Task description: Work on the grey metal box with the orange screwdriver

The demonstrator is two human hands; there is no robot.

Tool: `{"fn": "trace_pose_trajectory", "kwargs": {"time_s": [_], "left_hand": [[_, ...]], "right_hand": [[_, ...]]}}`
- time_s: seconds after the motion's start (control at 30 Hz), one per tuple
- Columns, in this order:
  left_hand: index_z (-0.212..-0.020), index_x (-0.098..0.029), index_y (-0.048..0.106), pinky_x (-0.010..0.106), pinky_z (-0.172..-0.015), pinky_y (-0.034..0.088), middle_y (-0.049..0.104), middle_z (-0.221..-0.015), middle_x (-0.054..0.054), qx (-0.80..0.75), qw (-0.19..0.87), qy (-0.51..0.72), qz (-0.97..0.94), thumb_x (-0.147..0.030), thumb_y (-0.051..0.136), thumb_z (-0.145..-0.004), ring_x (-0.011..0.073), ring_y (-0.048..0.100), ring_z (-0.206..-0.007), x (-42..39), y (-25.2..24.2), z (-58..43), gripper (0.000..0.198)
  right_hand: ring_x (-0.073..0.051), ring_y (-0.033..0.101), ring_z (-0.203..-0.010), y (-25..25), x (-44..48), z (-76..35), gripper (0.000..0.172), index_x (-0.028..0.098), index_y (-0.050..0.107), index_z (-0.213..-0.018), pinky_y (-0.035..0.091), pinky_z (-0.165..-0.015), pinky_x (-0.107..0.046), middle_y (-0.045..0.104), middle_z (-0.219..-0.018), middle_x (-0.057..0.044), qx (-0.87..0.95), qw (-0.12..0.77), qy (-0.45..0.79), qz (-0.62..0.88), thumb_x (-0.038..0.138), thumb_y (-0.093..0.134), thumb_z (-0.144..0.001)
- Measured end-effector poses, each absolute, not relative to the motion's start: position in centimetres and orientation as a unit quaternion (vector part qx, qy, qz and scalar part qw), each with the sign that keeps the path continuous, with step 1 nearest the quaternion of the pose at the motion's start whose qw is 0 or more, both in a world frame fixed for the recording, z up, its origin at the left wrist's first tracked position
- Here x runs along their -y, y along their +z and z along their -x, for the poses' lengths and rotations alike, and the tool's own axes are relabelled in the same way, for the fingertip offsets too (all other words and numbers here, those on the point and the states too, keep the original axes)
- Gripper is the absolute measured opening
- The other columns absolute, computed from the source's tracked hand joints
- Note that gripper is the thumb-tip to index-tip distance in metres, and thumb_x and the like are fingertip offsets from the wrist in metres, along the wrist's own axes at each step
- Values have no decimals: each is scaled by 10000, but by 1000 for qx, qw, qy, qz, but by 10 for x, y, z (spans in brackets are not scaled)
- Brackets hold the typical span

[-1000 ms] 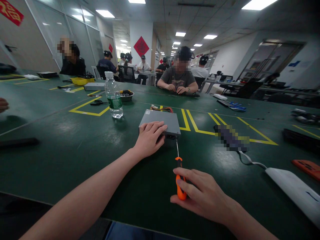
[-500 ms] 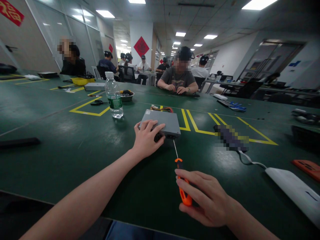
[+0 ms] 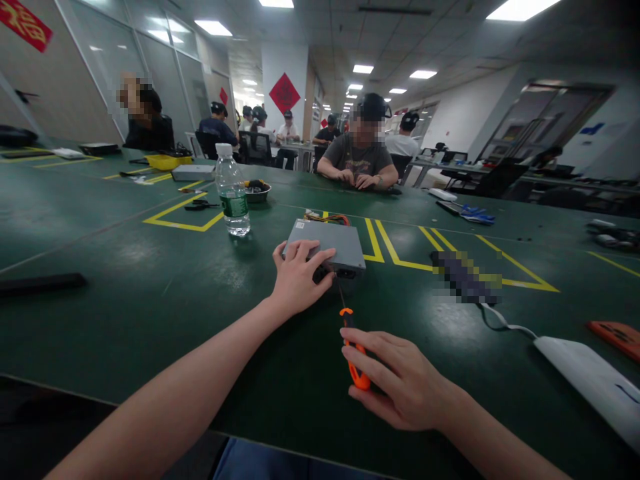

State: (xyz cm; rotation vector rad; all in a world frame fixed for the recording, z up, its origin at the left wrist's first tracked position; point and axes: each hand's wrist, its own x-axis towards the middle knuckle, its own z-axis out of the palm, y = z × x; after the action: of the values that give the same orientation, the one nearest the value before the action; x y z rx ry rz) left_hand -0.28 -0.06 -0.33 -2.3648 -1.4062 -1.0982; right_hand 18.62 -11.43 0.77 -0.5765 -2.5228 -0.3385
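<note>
A grey metal computer power supply (image 3: 343, 241) lies on the green table, its bundled wires (image 3: 327, 217) coming out at the far side. My left hand (image 3: 300, 277) grips its near left corner, fingers spread over the top and thumb down against the front face. In my right hand (image 3: 400, 377) is an orange and black screwdriver (image 3: 359, 377), held between the fingertips and thumb. Its thin shaft points away from me, up to the front face beside my left thumb. I cannot tell whether the tip touches a screw.
A water bottle (image 3: 234, 200) stands left of the power supply, with a metal bowl (image 3: 258, 193) behind it. Rightward lie a blurred dark object (image 3: 463, 277), a white power strip (image 3: 585, 373) and an orange phone-like item (image 3: 617, 337). A person (image 3: 357, 150) sits across the table (image 3: 165, 333).
My right hand has moved the screwdriver slightly left and forward, bringing its tip from below the front's right part to near my left thumb. The left hand keeps its hold.
</note>
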Motion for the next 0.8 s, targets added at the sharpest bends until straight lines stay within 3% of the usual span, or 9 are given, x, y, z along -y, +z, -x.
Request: {"fn": "trace_pose_trajectory", "kwargs": {"time_s": [0.2, 0.33, 0.43, 0.57, 0.67, 0.8], "left_hand": [[-1154, -331, 553, 507, -1008, 193, 513, -1210, 48, 471, 88, -364, 799, -385, 576, -787, 266, 400, -1166, 0, -3, 3, 372], [-1150, -330, 559, 517, -1011, 197, 513, -1214, 44, 470, 88, -366, 798, -377, 579, -787, 274, 406, -1164, 0, -3, 2, 366], [-1152, -324, 557, 524, -1024, 185, 515, -1234, 42, 462, 96, -365, 803, -380, 575, -791, 276, 392, -1200, 0, -3, 3, 366], [-1137, -297, 560, 551, -1075, 67, 528, -1269, 38, 441, 124, -369, 808, -374, 546, -812, 277, 354, -1264, 1, -3, 2, 334], [-1141, -272, 553, 532, -1098, 37, 539, -1272, 35, 424, 135, -368, 817, -351, 528, -824, 263, 373, -1263, 2, -2, 2, 328], [-1165, -264, 534, 478, -1083, 145, 550, -1268, 29, 413, 124, -367, 824, -338, 530, -819, 242, 430, -1216, 0, -2, 2, 355]], "right_hand": [[-191, 606, -838, 4, 110, -182, 303, 112, 540, -1018, 514, -715, -323, 617, -1051, -164, 926, 271, -139, 223, 384, 481, -900], [-167, 590, -778, 4, 110, -177, 212, 156, 547, -1039, 498, -699, -325, 600, -1105, -142, 935, 253, -119, 219, 302, 483, -898], [-186, 592, -855, 6, 112, -175, 254, 182, 545, -1106, 496, -742, -334, 574, -1160, -140, 948, 203, -95, 226, 316, 456, -910], [-210, 578, -984, 6, 114, -174, 299, 158, 531, -1144, 498, -778, -335, 553, -1189, -163, 949, 198, -76, 233, 306, 384, -929], [-174, 610, -818, -1, 113, -173, 241, 135, 565, -1045, 509, -709, -308, 584, -1155, -165, 940, 236, -112, 219, 296, 443, -914], [-154, 601, -736, -7, 110, -173, 201, 123, 575, -898, 513, -683, -291, 607, -1128, -159, 933, 263, -125, 213, 315, 515, -887]]}}
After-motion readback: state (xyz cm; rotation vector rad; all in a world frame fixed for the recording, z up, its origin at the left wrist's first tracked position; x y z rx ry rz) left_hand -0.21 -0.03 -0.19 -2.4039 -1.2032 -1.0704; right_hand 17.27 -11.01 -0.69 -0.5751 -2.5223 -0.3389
